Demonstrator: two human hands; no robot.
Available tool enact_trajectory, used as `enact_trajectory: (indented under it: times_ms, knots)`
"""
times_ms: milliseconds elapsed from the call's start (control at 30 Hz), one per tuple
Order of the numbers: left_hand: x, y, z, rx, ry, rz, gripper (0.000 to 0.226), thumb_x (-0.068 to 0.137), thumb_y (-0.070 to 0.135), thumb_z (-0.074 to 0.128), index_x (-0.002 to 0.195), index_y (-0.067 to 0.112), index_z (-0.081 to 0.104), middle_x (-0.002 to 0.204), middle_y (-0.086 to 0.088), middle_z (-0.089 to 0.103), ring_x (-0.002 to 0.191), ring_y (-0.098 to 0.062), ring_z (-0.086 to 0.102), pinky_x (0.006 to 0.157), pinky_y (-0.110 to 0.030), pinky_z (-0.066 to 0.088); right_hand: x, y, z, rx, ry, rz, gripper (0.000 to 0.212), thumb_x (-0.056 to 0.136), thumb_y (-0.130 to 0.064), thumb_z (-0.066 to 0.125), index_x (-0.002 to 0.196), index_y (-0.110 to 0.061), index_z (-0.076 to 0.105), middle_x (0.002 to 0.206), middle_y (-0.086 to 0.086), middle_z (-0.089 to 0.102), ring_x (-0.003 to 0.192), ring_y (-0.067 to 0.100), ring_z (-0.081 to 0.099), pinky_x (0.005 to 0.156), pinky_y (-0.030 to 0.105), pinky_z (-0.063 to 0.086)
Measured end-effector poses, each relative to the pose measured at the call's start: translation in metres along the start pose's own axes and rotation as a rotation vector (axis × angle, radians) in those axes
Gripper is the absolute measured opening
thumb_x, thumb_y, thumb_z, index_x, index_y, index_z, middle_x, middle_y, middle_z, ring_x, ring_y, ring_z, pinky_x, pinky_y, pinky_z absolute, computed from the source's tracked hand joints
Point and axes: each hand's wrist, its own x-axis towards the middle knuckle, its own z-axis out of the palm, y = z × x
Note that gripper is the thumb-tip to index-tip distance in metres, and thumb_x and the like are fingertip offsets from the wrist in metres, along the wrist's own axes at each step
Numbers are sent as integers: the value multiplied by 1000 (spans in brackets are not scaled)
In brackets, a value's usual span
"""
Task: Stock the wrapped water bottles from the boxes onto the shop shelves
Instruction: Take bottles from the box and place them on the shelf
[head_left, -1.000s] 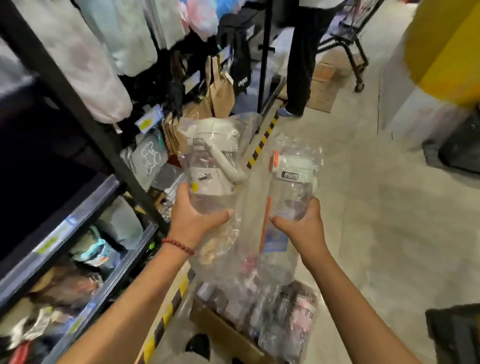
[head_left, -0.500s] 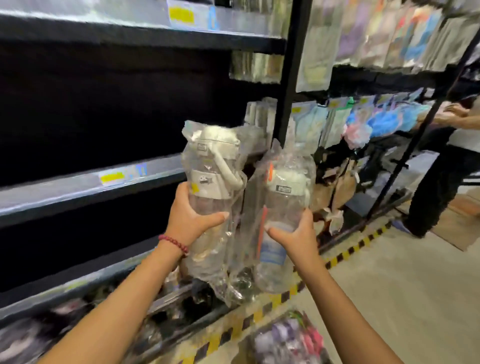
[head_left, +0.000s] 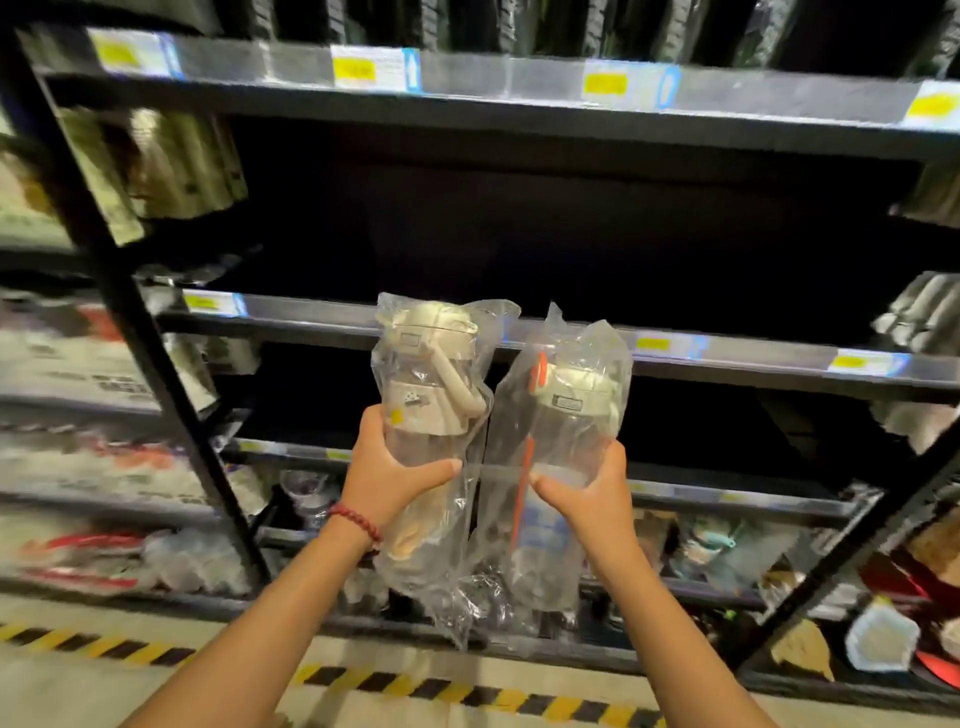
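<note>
My left hand (head_left: 387, 480) grips a clear water bottle with a cream lid and loop handle (head_left: 434, 384), sealed in a loose plastic bag. My right hand (head_left: 592, 499) grips a second bagged bottle (head_left: 563, 415) with a white lid and an orange button and strap. Both bottles stand upright side by side, held up in front of the dark middle shelf (head_left: 332, 317) of a black shop rack. The bags' loose ends hang below my hands.
The rack's black upright post (head_left: 156, 364) stands at the left and a slanted one at the right. Bagged goods fill the lowest shelf (head_left: 717, 545) and neighbouring racks. Yellow price tags (head_left: 353, 70) line the shelf edges. A yellow-black hazard stripe (head_left: 467, 691) runs along the floor.
My view has swung left from the aisle and box to face the rack squarely. Both hands kept their hold and raised the bottles toward the middle shelf.
</note>
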Motion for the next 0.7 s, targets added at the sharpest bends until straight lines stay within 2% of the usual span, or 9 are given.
enact_trajectory:
  times_ms: [100, 167, 233, 333, 400, 467, 533, 600, 700]
  knots:
    - [-9, -18, -65, 36, 102, -45, 76, 53, 32, 87, 111, 27, 38, 103, 19, 49, 91, 10, 48, 70, -9, 39, -10, -7, 66, 22, -113, -9, 87, 55, -38, 77, 129, -17, 36, 119, -3, 47, 107, 13, 48, 84, 26, 38]
    - [-16, -32, -103, 78, 170, -94, 75, 58, 23, 89, 113, 25, 37, 101, 19, 48, 89, 7, 48, 71, -11, 39, -16, -9, 105, 15, -185, 2, 79, 67, -25, 82, 130, -16, 36, 118, -3, 46, 107, 14, 48, 83, 27, 38]
    - [-22, -47, -136, 105, 228, -152, 84, 47, 35, 88, 114, 27, 38, 104, 13, 51, 94, -5, 51, 78, -20, 42, -21, -8, 141, 0, -241, 13, 70, 72, -14, 80, 127, -16, 37, 114, -2, 47, 104, 16, 48, 81, 28, 38]
    - [-26, -64, -170, 98, 282, -230, 91, 37, 46, 81, 115, 29, 37, 110, 8, 52, 105, -13, 51, 85, -29, 44, -21, -5, 183, -9, -310, 42, 68, 72, -13, 79, 125, -17, 37, 111, -1, 48, 100, 17, 50, 77, 27, 38]
    - [-22, -75, -184, 91, 319, -260, 85, 49, 34, 88, 116, 28, 36, 104, 18, 47, 100, -7, 49, 84, -20, 40, -16, -2, 204, 1, -339, 66, 71, 72, -12, 79, 128, -16, 36, 110, -2, 49, 98, 16, 50, 72, 24, 39]
    - [-12, -88, -190, 99, 346, -259, 76, 63, 14, 87, 114, 28, 33, 98, 27, 40, 86, 10, 45, 70, -3, 36, -4, 2, 221, 6, -357, 85, 69, 72, -10, 79, 126, -16, 37, 105, -5, 49, 94, 13, 51, 67, 20, 40]
    - [0, -102, -191, 96, 352, -281, 73, 66, 7, 84, 115, 28, 34, 97, 27, 40, 81, 20, 38, 59, 4, 34, 11, 9, 232, 5, -373, 99, 65, 72, -8, 78, 121, -18, 37, 104, -5, 49, 94, 14, 51, 69, 22, 39]
    - [16, -116, -188, 76, 363, -318, 73, 66, 6, 84, 117, 26, 36, 97, 27, 41, 83, 17, 41, 59, 4, 35, 31, 19, 243, -14, -391, 103, 63, 73, -9, 78, 118, -21, 35, 101, -8, 48, 92, 13, 51, 68, 21, 39]
    - [45, -144, -181, 24, 365, -387, 80, 56, 17, 90, 121, 18, 44, 102, 22, 50, 96, -3, 53, 72, -8, 39, 57, 41, 258, 3, -426, 132, 63, 73, -8, 78, 117, -22, 35, 97, -15, 47, 85, 2, 51, 63, 15, 40]
